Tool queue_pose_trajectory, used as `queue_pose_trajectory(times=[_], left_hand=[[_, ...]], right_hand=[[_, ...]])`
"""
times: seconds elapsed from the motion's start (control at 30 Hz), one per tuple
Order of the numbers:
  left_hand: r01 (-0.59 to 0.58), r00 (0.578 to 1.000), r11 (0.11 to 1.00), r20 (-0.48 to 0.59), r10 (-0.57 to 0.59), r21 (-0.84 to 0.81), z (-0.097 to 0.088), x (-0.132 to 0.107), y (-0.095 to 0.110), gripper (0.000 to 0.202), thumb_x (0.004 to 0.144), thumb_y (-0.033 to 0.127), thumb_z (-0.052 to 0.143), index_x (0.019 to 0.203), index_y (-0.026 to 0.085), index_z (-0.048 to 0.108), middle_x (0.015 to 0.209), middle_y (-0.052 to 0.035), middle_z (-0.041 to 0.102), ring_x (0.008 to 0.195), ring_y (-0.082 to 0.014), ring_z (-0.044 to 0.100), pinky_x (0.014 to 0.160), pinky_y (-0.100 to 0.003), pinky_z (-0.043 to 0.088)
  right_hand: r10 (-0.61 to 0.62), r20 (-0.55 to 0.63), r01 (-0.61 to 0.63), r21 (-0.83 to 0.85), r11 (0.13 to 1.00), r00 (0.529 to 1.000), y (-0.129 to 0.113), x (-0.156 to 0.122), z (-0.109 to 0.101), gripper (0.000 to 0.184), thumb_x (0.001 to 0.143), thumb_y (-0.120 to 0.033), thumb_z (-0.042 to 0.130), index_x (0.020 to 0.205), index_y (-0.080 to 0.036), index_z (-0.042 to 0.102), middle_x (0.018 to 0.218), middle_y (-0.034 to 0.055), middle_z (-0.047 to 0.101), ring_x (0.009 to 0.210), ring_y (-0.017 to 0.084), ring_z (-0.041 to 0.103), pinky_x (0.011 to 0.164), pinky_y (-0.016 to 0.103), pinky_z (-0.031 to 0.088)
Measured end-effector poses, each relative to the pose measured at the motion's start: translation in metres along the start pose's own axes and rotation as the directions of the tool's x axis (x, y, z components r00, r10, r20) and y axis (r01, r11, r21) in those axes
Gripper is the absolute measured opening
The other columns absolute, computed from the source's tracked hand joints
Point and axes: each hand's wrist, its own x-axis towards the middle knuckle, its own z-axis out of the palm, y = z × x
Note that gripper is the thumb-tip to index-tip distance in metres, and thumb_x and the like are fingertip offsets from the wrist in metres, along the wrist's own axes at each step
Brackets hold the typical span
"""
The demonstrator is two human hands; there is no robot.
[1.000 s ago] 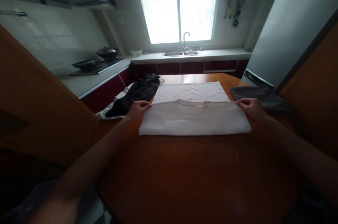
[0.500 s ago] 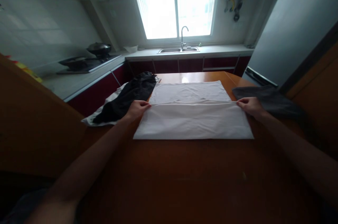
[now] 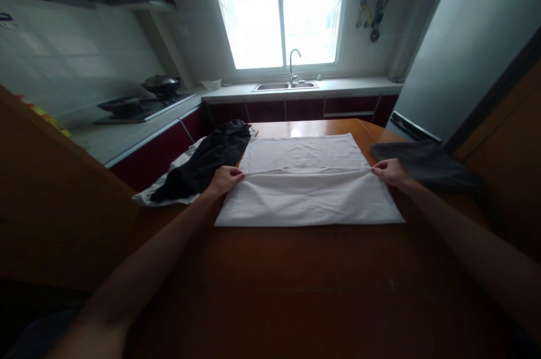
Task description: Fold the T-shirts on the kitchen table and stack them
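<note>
A white garment (image 3: 308,195) lies flat on the wooden table (image 3: 304,291), its near part folded over the far part. My left hand (image 3: 226,178) pinches the folded edge at the left side. My right hand (image 3: 389,172) pinches the same edge at the right side. Both hands are closed on the cloth and hold the edge stretched straight between them.
A black garment (image 3: 207,159) over a white one lies at the table's left. A dark grey cloth (image 3: 426,159) lies at the right. Beyond are a counter with a sink (image 3: 284,86), a stove with a pan (image 3: 160,84) and a grey fridge (image 3: 460,49).
The folded edge has moved a little farther from me across the garment, and both hands have gone with it. The collar that showed a second ago is covered.
</note>
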Motion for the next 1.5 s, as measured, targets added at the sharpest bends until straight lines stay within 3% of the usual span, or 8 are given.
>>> queue_pose_trajectory(times=[0.13, 0.23, 0.47, 0.6, 0.73, 1.1, 1.3, 1.5], left_hand=[[-0.159, 0.981, 0.954, -0.067, 0.181, 0.253, 0.006, -0.007, 0.029, 0.031, 0.085, 0.033, 0.063, 0.108, 0.018, 0.076, 0.111, -0.0115, 0.075, 0.104, -0.0294, 0.068, 0.096, -0.039, 0.051], [-0.384, 0.916, 0.878, 0.0, 0.4, 0.285, 0.023, -0.012, 0.067, 0.03, 0.093, 0.023, 0.051, 0.111, 0.018, 0.075, 0.119, -0.0103, 0.071, 0.112, -0.0269, 0.065, 0.105, -0.04, 0.048], [-0.571, 0.818, 0.799, 0.206, 0.537, 0.189, 0.089, -0.023, 0.137, 0.03, 0.102, 0.025, 0.043, 0.103, 0.021, 0.073, 0.121, -0.0077, 0.071, 0.112, -0.022, 0.067, 0.104, -0.034, 0.05], [-0.53, 0.845, 0.805, 0.237, 0.479, 0.265, 0.106, -0.034, 0.134, 0.043, 0.105, 0.041, 0.04, 0.135, 0.017, 0.061, 0.151, -0.0142, 0.052, 0.144, -0.0306, 0.043, 0.119, -0.049, 0.034], [-0.497, 0.858, 0.825, 0.295, 0.421, 0.267, 0.109, -0.036, 0.125, 0.057, 0.106, 0.051, 0.034, 0.151, 0.019, 0.046, 0.164, -0.0142, 0.035, 0.153, -0.0333, 0.027, 0.123, -0.055, 0.024], [-0.452, 0.884, 0.837, 0.281, 0.374, 0.31, 0.101, -0.051, 0.136, 0.065, 0.104, 0.059, 0.031, 0.158, 0.023, 0.038, 0.167, -0.0127, 0.028, 0.155, -0.0358, 0.021, 0.122, -0.061, 0.019], [-0.47, 0.857, 0.833, 0.375, 0.353, 0.292, 0.104, -0.066, 0.139, 0.067, 0.103, 0.062, 0.031, 0.16, 0.026, 0.035, 0.168, -0.0122, 0.025, 0.155, -0.0365, 0.018, 0.122, -0.061, 0.017], [-0.447, 0.866, 0.848, 0.376, 0.329, 0.286, 0.103, -0.062, 0.137, 0.066, 0.102, 0.063, 0.031, 0.16, 0.03, 0.034, 0.169, -0.0087, 0.022, 0.156, -0.034, 0.016, 0.123, -0.06, 0.016]], right_hand=[[-0.078, 0.057, 0.093, -0.338, 0.937, 0.995, -0.013, -0.012, 0.002, 0.024, 0.084, -0.036, 0.068, 0.089, -0.016, 0.078, 0.092, 0.0124, 0.076, 0.088, 0.026, 0.07, 0.071, 0.03, 0.05], [-0.25, -0.025, 0.2, -0.522, 0.829, 0.968, -0.045, -0.028, 0.012, 0.03, 0.094, -0.037, 0.058, 0.105, -0.016, 0.076, 0.111, 0.0174, 0.072, 0.108, 0.031, 0.064, 0.086, 0.038, 0.05], [-0.409, 0.252, 0.474, -0.318, 0.821, 0.877, -0.114, -0.053, 0.075, 0.041, 0.104, -0.033, 0.039, 0.129, -0.016, 0.067, 0.147, 0.0144, 0.057, 0.136, 0.026, 0.05, 0.112, 0.039, 0.038], [-0.312, 0.325, 0.417, -0.33, 0.847, 0.893, -0.11, -0.054, 0.097, 0.058, 0.107, -0.045, 0.03, 0.154, -0.013, 0.042, 0.166, 0.0149, 0.029, 0.154, 0.031, 0.023, 0.122, 0.057, 0.02], [-0.315, 0.305, 0.411, -0.336, 0.847, 0.899, -0.104, -0.056, 0.098, 0.062, 0.106, -0.048, 0.027, 0.156, -0.013, 0.038, 0.168, 0.0165, 0.023, 0.156, 0.032, 0.018, 0.122, 0.06, 0.017], [-0.378, 0.262, 0.447, -0.299, 0.843, 0.888, -0.115, -0.081, 0.093, 0.06, 0.107, -0.046, 0.026, 0.155, -0.013, 0.039, 0.166, 0.0177, 0.027, 0.155, 0.03, 0.02, 0.122, 0.059, 0.016], [-0.475, 0.401, 0.582, -0.206, 0.786, 0.783, -0.127, -0.11, 0.099, 0.071, 0.104, -0.055, 0.03, 0.159, -0.01, 0.032, 0.167, 0.0166, 0.024, 0.156, 0.028, 0.018, 0.124, 0.053, 0.016], [-0.405, 0.387, 0.518, -0.253, 0.817, 0.828, -0.102, -0.101, 0.085, 0.071, 0.104, -0.056, 0.026, 0.16, -0.012, 0.031, 0.168, 0.0147, 0.023, 0.156, 0.027, 0.017, 0.124, 0.053, 0.015]])
